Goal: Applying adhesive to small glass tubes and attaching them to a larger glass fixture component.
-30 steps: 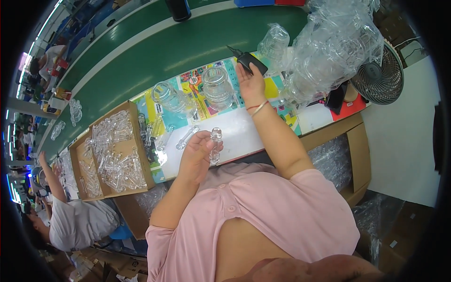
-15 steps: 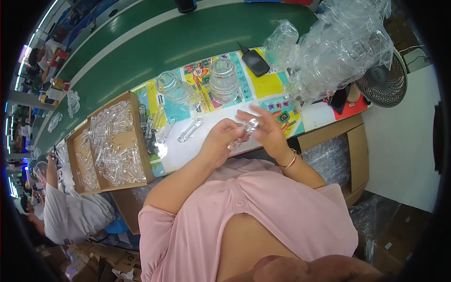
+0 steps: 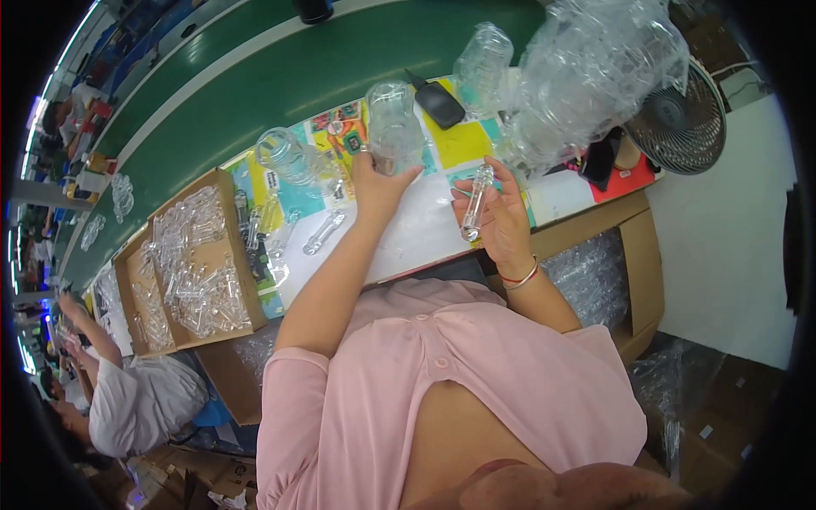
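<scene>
My left hand (image 3: 380,185) is at the near side of a large clear jar (image 3: 394,119), its thumb and fingers spread around the lower part. In my right hand (image 3: 503,216), raised over the near edge of the table, is a clear tube with knobbed ends (image 3: 478,204), held upright between thumb and fingers. A second clear jar (image 3: 285,153) stands to the left of the first. Another clear tube (image 3: 324,232) lies on the white table surface (image 3: 399,234), left of my left forearm.
A divided cardboard box (image 3: 242,255) of clear pieces sits at the left. Toward the right are a black device (image 3: 439,104), a heap of clear plastic bags (image 3: 595,76) and a fan (image 3: 680,119). Below the table edge stands an open carton (image 3: 642,263). A co-worker (image 3: 140,395) sits at far left.
My hands have parted. The left has left the tube and reached forward to the large jar; the right now holds the tube alone. The whole view has shifted slightly.
</scene>
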Available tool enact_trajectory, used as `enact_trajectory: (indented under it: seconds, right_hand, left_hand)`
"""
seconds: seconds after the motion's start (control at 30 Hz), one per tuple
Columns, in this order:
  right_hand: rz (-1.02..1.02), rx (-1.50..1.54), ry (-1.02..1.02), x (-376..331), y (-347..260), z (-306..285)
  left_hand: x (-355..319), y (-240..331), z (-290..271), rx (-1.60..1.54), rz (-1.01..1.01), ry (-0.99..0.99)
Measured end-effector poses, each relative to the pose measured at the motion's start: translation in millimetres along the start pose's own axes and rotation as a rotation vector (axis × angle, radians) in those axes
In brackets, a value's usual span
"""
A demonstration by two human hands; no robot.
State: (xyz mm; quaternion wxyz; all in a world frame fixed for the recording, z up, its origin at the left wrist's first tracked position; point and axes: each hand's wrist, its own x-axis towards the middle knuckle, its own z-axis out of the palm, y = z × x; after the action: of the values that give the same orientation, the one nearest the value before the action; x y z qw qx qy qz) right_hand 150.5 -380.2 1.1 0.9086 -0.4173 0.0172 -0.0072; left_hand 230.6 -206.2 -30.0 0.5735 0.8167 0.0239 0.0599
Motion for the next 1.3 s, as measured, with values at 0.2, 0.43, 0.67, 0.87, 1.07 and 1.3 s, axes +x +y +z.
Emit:
enact_trajectory:
  seconds: [0.2,0.43,0.67,0.87,1.07,1.3]
  right_hand:
    - [-0.143,-0.239,-0.158,-16.5,-15.4,9.1]
    - [-0.198,-0.272,-0.423,-27.6,-24.0,41.5]
    - [-0.263,-0.451,-0.511,-34.2,-17.6,52.1]
    - [-0.582,-0.914,-0.582,-30.1,-21.1,53.6]
    - [-0.823,-1.071,-0.694,-26.1,-33.9,72.9]
    - [-0.176,-0.17,-0.691,-52.2,-30.9,98.8]
  left_hand:
    - [-56.8,36.6,-34.1,-0.555,-0.053,-0.274]
    - [-101.7,81.2,-81.8,-0.654,0.087,-0.26]
    - [-115.2,73.5,-91.9,-0.619,0.083,-0.225]
    - [-111.2,68.6,-104.1,-0.542,0.114,-0.299]
    - [-112.6,61.9,-119.6,-0.499,0.175,-0.395]
    - [-122.1,83.4,-134.2,-0.073,0.737,-0.552]
